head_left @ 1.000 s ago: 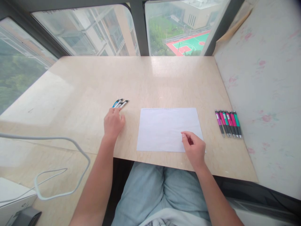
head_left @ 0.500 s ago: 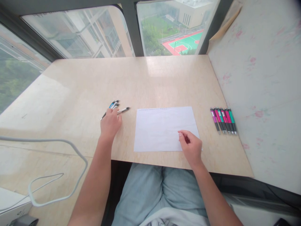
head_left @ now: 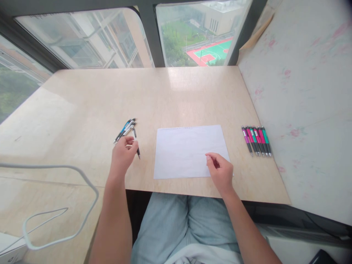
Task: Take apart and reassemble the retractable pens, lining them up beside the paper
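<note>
My left hand (head_left: 124,152) pinches a white pen with black ends (head_left: 138,149) between thumb and fingers. The pen stands at a steep slant, its tip pointing down towards me. Just beyond that hand lies a small bunch of pens (head_left: 124,129), one blue and others white or silver, partly hidden by my fingers. A white sheet of paper (head_left: 187,146) lies to the right, with a faint line of writing along its top edge. My right hand (head_left: 221,171) rests over its lower right part, fingers curled closed, with nothing seen in them.
A row of several purple, pink and green pens (head_left: 256,141) lies on the wooden table (head_left: 165,95) near the wallpapered wall (head_left: 297,110). At the left, a grey cable (head_left: 82,175) loops above the table's corner. Windows line the far edge.
My left hand has drawn slightly back from the bunch, and the white pen has turned from pointing right to a steep slant. My right hand keeps its pose on the paper.
</note>
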The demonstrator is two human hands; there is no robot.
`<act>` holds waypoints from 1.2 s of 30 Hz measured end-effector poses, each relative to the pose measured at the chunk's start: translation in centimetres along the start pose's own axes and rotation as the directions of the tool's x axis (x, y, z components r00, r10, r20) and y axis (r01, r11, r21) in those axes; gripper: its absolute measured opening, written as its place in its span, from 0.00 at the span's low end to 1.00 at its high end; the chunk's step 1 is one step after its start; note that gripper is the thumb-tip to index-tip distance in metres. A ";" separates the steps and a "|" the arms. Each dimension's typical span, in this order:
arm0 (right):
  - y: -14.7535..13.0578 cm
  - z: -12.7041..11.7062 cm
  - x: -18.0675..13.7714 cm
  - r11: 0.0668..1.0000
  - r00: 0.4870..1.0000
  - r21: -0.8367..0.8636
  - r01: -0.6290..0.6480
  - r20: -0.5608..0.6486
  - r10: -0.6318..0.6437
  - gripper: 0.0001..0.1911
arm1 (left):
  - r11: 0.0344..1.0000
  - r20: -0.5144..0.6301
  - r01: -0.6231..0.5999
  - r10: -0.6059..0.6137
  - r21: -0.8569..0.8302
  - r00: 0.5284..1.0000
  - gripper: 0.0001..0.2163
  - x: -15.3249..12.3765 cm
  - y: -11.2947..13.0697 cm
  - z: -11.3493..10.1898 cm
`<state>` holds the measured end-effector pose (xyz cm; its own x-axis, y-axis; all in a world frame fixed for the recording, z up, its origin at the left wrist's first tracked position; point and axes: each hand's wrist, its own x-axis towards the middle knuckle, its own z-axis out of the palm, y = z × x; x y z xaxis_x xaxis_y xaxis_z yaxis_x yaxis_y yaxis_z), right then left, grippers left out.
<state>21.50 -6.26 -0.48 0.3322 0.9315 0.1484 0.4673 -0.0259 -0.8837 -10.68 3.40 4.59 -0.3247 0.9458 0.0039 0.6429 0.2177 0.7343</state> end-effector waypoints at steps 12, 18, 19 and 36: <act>-0.4 -0.6 -0.5 0.984 0.990 0.130 0.123 0.059 -0.132 0.17 | 0.455 0.452 0.380 0.057 -0.805 0.890 0.12 -11.3 6.9 10.2; -0.1 -0.8 -0.6 0.946 0.953 0.224 0.235 0.137 -0.270 0.23 | 0.273 0.520 0.490 0.046 -0.828 0.853 0.15 -12.0 6.5 11.2; -0.2 -0.8 -0.6 0.944 0.946 0.211 0.256 0.149 -0.289 0.21 | 0.246 0.535 0.509 0.050 -0.825 0.843 0.15 -12.0 6.3 11.3; -2.4 -0.4 0.9 0.900 0.969 0.381 0.209 0.040 -0.242 0.17 | 0.273 0.481 0.413 0.267 -0.869 0.835 0.10 -12.3 5.4 11.0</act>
<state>21.02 -5.54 1.99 0.1760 0.9237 0.3402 0.1778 0.3101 -0.9339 4.43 -4.44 1.00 0.2342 0.9638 -0.1272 -0.5616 0.2409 0.7915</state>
